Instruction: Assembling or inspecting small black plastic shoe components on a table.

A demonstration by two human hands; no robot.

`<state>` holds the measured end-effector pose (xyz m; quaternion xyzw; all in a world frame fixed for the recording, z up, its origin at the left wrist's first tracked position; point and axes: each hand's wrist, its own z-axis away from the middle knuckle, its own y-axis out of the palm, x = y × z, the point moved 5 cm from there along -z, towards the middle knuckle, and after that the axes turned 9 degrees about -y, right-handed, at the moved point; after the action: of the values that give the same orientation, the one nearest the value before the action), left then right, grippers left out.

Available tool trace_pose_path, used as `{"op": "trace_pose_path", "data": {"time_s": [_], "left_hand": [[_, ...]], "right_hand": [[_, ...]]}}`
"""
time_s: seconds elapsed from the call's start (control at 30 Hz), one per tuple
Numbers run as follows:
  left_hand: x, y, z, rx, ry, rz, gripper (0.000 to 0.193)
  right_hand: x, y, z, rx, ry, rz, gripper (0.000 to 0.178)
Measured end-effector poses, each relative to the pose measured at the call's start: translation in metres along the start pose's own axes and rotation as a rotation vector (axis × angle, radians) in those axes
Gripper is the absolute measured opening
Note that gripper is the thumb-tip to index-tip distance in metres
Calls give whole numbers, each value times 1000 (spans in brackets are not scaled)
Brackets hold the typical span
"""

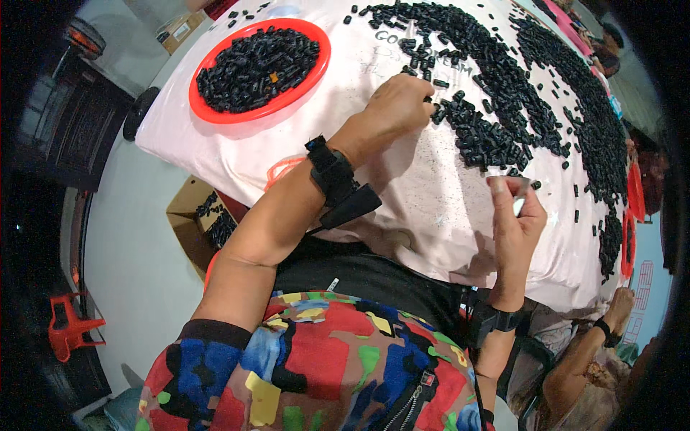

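Note:
My left hand (399, 106) reaches over the pale cloth, fingers pinched on what looks like a small black plastic part (429, 99) that the fingertips partly cover. Close beside it spreads a loose heap of the same short black parts (489, 136). Nearer to me and to the right, my right hand (519, 223) is raised with thumb and fingers pinching a thin, shiny flat piece (514, 182); its exact kind does not show. A black part (535, 184) is by those fingertips. Dark bands with boxes sit on both wrists.
A red basin (248, 117) full of black parts, with one orange bit, stands on the cloth-covered table (402, 194) at left. Below the table edge is a cardboard box (188, 215) with more. A red stool (72, 327) stands far left. Another person's arm (582, 355) is at lower right.

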<state>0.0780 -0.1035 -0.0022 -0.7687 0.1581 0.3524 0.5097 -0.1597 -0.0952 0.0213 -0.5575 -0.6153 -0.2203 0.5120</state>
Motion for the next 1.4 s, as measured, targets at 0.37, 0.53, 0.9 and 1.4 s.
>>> {"op": "trace_pose_path", "data": {"time_s": [0.37,0.53,0.9,1.4], "left_hand": [[4,-8,15,-9,-19,-6,19],[0,-12,22,109,-39,-23,20],[-40,20,60,765,-326,1117,25],[-52,24,75,888,-335,1281,29]], "right_hand": [[2,12,1,117,-65,18,16],[4,14,3,135,9,29,16],[8,16,5,66,-64,-88,13],[20,11,6,-16,-217,16,17]]}}
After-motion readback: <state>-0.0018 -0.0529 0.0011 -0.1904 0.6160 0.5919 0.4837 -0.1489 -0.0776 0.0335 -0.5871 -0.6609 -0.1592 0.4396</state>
